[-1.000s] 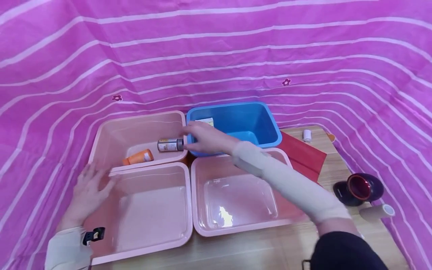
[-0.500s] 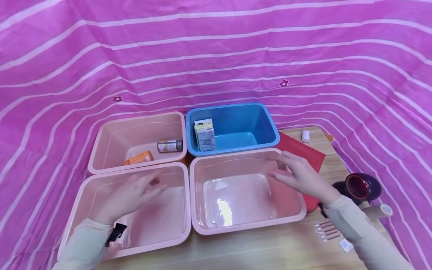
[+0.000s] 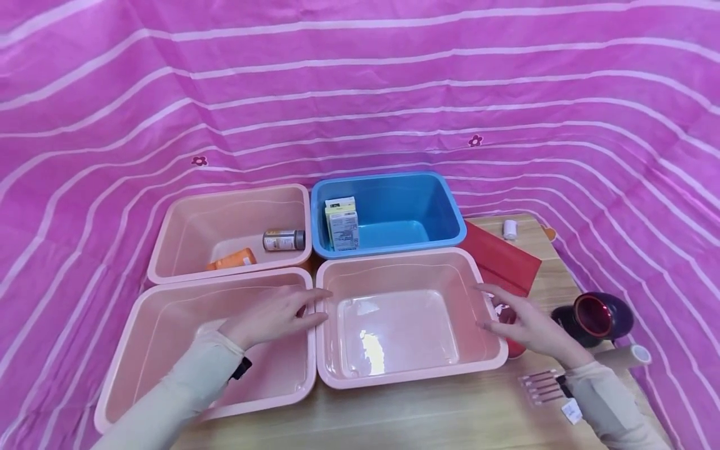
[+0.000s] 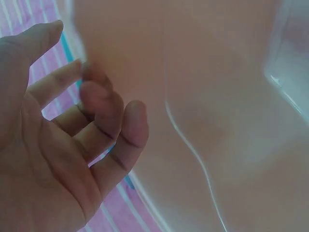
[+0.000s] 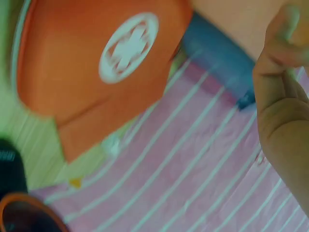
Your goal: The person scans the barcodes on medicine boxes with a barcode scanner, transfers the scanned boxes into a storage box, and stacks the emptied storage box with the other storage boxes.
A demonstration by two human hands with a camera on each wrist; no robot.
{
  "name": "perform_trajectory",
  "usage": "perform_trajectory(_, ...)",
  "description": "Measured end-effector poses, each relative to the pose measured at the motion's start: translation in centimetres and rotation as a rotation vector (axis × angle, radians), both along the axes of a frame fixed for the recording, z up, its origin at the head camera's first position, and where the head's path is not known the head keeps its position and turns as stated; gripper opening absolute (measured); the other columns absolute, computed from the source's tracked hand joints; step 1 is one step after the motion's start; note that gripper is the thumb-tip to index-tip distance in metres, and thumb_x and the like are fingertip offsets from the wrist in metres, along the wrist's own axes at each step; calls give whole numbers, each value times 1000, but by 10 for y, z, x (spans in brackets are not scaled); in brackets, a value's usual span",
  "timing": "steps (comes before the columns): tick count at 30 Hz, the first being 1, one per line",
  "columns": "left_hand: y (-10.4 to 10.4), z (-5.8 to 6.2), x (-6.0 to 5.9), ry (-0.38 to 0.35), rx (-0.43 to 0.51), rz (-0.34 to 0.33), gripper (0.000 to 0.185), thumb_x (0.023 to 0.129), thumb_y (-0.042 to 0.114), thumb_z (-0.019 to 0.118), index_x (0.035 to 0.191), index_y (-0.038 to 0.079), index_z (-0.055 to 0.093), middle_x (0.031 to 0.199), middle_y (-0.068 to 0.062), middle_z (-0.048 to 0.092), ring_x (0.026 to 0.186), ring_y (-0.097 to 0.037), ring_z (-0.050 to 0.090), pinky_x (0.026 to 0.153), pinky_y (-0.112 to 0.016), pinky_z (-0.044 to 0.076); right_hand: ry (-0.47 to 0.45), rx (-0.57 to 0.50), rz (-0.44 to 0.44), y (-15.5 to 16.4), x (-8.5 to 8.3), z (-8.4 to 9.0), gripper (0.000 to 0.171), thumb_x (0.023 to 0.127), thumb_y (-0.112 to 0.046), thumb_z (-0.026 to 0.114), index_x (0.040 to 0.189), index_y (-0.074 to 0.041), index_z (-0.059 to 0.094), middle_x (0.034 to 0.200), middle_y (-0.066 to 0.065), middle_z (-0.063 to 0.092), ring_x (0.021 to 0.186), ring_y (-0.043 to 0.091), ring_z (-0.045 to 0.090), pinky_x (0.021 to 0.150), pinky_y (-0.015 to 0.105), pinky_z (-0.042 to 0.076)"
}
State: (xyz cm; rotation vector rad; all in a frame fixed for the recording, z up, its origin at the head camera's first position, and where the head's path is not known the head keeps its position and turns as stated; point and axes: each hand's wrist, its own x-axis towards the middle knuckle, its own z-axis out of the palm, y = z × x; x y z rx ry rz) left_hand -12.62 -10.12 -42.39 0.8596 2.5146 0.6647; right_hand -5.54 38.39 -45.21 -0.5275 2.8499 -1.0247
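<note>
Both hands spread, empty — left hand point(image 3: 275, 314) at the left rim, right hand point(image 3: 525, 322) at the right rim of the front-right pink bin point(image 3: 410, 377). Grip both rims evenly; lift level, clear of neighbouring bin point(image 3: 169, 412).

both hands bare: left hand point(image 3: 270, 315), right hand point(image 3: 525, 325). cream long sleeves end behind the fingers at each wrist; black strap at both cuffs.

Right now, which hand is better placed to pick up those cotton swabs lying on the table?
The right hand, probably. It hovers open at the right wall of the near pink bin, with the cotton swabs just below its wrist on the wooden table. The left hand rests open at that bin's far left rim, farther from them.
</note>
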Motion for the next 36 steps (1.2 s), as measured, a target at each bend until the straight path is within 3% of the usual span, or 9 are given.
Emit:
perform_trajectory(5, 7, -1, -3, 108, -110, 15, 56, 95, 57, 66, 141, 26, 63, 72, 13, 57, 68, -6, 56, 65, -25, 51, -17, 14, -58, -12, -2, -5, 49, 88, -17, 81, 134, -16, 65, 95, 0, 73, 63, 3, 55, 55, 23, 51)
perform_trajectory(10, 12, -3, -1, 227, -174, 8, 53, 92, 60, 68, 135, 30, 65, 64, 12, 49, 61, -8, 48, 58, -25, 41, -38, -50, -114, -11, 3, -5, 37, 89, -4, 76, 124, -14, 70, 99, 4, 75, 64, 5, 60, 56, 24, 56)
perform_trajectory(16, 9, -4, 2, 334, -187, -13, 55, 90, 65, 66, 132, 30, 66, 63, 11, 45, 56, -7, 43, 51, -24, 35, 3, -69, -140, -13, 12, -2, 35, 89, -6, 76, 122, -18, 72, 73, -9, 67, 58, 2, 57, 48, 21, 48)
perform_trajectory(22, 8, -1, 9, 395, -148, -12, 51, 88, 67, 67, 123, 31, 70, 63, 15, 45, 57, -4, 43, 51, -22, 34, 94, -67, -177, -16, 26, 10, 38, 85, 2, 76, 118, -18, 74, 68, -10, 55, 53, 0, 51, 48, 19, 44)
perform_trajectory(27, 8, 6, 19, 376, -90, 15, 48, 87, 65, 69, 121, 31, 71, 68, 20, 49, 64, -1, 47, 57, -21, 41, 106, -78, -196, -15, 39, 27, 43, 84, 4, 76, 119, -19, 74, 74, -6, 67, 55, 0, 60, 50, 17, 46)
perform_trajectory(29, 7, 11, 23, 356, -52, 28, 50, 86, 63, 71, 122, 29, 71, 67, 19, 50, 61, -1, 46, 58, -22, 43, 110, -103, -194, -16, 44, 34, 44, 83, 5, 76, 120, -18, 73, 79, -4, 70, 56, 1, 63, 50, 17, 47)
perform_trajectory(36, -4, 32, 36, 349, 133, 73, 53, 83, 56, 80, 126, 28, 69, 76, 18, 58, 55, 3, 42, 58, -19, 44, 157, -211, -151, -19, 51, 61, 49, 79, 15, 73, 122, -9, 72, 65, -9, 61, 48, 1, 57, 44, 18, 44)
